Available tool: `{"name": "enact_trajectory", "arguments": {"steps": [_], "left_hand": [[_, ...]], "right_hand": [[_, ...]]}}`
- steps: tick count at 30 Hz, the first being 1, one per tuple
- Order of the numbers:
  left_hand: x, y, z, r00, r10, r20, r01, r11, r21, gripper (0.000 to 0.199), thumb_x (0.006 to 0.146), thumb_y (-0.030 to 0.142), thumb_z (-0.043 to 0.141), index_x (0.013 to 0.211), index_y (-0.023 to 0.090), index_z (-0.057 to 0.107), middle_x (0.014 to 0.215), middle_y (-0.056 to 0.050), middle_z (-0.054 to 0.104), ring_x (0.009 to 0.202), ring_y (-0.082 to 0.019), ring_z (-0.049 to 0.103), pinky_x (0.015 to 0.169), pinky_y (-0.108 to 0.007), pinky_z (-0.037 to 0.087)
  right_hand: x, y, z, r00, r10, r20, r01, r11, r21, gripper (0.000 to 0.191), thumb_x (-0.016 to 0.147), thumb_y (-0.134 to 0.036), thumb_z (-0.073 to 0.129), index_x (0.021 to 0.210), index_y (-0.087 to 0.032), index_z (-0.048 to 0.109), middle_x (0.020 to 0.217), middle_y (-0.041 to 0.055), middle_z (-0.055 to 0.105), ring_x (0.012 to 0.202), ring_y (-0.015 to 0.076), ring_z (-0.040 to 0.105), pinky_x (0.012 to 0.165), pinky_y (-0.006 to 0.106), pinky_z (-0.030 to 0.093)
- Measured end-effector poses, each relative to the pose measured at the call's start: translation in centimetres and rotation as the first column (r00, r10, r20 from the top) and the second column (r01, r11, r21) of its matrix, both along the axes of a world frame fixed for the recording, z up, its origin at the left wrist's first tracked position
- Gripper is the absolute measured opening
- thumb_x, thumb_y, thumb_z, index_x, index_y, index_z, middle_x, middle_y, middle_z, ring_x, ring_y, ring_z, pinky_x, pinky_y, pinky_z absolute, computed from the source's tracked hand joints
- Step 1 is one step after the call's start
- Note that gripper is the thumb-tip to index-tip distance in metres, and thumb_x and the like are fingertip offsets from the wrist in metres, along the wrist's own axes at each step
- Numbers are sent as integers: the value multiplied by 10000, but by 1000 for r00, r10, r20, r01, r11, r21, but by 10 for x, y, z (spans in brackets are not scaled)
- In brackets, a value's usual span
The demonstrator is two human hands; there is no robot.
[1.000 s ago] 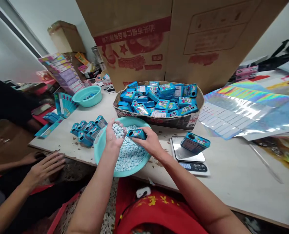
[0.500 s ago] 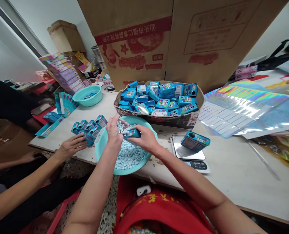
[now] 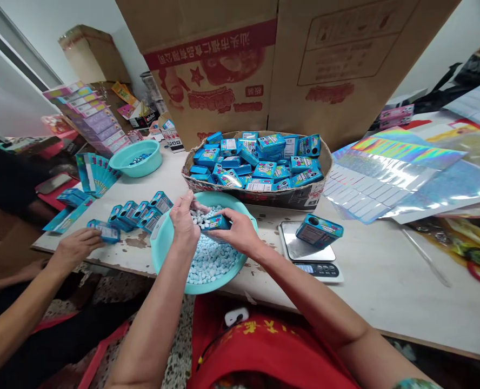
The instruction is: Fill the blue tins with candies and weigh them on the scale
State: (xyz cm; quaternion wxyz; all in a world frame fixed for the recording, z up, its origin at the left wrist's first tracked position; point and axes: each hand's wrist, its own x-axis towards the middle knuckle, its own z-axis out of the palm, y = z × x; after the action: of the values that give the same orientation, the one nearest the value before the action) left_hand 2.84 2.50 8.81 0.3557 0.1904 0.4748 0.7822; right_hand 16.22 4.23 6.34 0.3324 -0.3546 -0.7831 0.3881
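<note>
My left hand [image 3: 184, 220] is cupped around a heap of small pale-blue candies [image 3: 200, 218]. Against that heap, my right hand [image 3: 240, 233] grips a small blue candy box [image 3: 215, 222], tilted with one end toward the candies. Both hands are over a turquoise basin [image 3: 158, 254], which holds many loose candies [image 3: 211, 265]. To the right, another blue box [image 3: 319, 231] rests on the metal plate of a digital scale [image 3: 328, 270]. Behind the basin, a cut-down carton [image 3: 305, 200] is heaped with blue boxes [image 3: 264, 169].
At left, a co-worker's hand [image 3: 78, 246] touches a blue box [image 3: 107, 231] beside several standing boxes [image 3: 142, 210]. A second turquoise basin [image 3: 153, 163] sits farther back. Large cardboard [image 3: 292, 108] rises behind the carton. Shiny holographic sheets [image 3: 390, 178] cover the right side.
The co-worker's hand has moved left with a blue box, away from the standing row. My hands keep their hold over the basin. The whole view has shifted slightly.
</note>
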Motion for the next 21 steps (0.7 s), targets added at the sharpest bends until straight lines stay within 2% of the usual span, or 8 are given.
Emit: {"name": "enact_trajectory", "arguments": {"steps": [3, 7, 10, 14, 17, 19, 21], "left_hand": [[0, 0, 1, 999, 18, -41, -17, 1000, 14, 298, 688, 384, 699, 664, 170, 494, 519, 59, 497, 460, -101, 540, 553, -245, 514], [0, 0, -1, 999, -25, -28, 24, 999, -45, 306, 687, 396, 699, 651, 171, 495, 533, 48, 514, 474, -104, 543, 526, -232, 498], [2, 0, -3, 999, -43, -33, 42, 999, -22, 299, 700, 397, 687, 639, 170, 502, 526, 40, 506, 475, -109, 534, 531, -243, 503], [3, -1, -2, 994, -110, 9, 110, 994, 4, 298, 714, 389, 668, 605, 172, 497, 490, 40, 459, 471, -112, 504, 556, -267, 513], [-7, -1, -2, 986, -168, 24, 167, 986, 24, 309, 728, 407, 656, 604, 178, 489, 487, 39, 444, 483, -118, 502, 574, -283, 515], [-20, -1, -8, 988, -151, -22, 151, 989, 4, 321, 747, 447, 629, 629, 185, 485, 509, 37, 453, 501, -124, 505, 584, -298, 515], [-33, 2, -20, 977, -143, -159, 128, 987, -100, 333, 746, 475, 618, 644, 185, 492, 539, 20, 489, 522, -135, 514, 563, -296, 501]], "right_hand": [[0, 1, 3, 999, -35, 23, 35, 999, 8, 355, 673, -426, 768, 967, -249, 676, 918, 3, 700, 849, 194, 621, 741, 277, 444], [-1, 2, 5, 998, -33, 51, 34, 999, -19, 347, 663, -410, 778, 956, -249, 688, 895, -10, 703, 814, 180, 622, 705, 267, 437], [-1, 2, 5, 999, -28, 35, 29, 999, -22, 337, 670, -410, 773, 955, -251, 692, 906, -11, 706, 819, 176, 624, 710, 267, 440], [-3, 5, 1, 998, -45, 39, 47, 998, -46, 344, 655, -408, 783, 946, -244, 696, 893, -5, 706, 811, 181, 624, 708, 271, 447], [0, 8, 2, 999, -30, 10, 31, 998, -55, 353, 642, -390, 794, 945, -237, 694, 886, -5, 702, 805, 177, 622, 718, 275, 451], [7, 10, 6, 999, -10, -47, 6, 997, -77, 349, 639, -379, 795, 935, -229, 690, 872, -8, 698, 798, 170, 623, 730, 276, 458], [15, 12, 11, 991, 0, -131, -15, 994, -110, 365, 642, -385, 792, 948, -222, 679, 879, -7, 695, 814, 168, 627, 750, 279, 468]]}}
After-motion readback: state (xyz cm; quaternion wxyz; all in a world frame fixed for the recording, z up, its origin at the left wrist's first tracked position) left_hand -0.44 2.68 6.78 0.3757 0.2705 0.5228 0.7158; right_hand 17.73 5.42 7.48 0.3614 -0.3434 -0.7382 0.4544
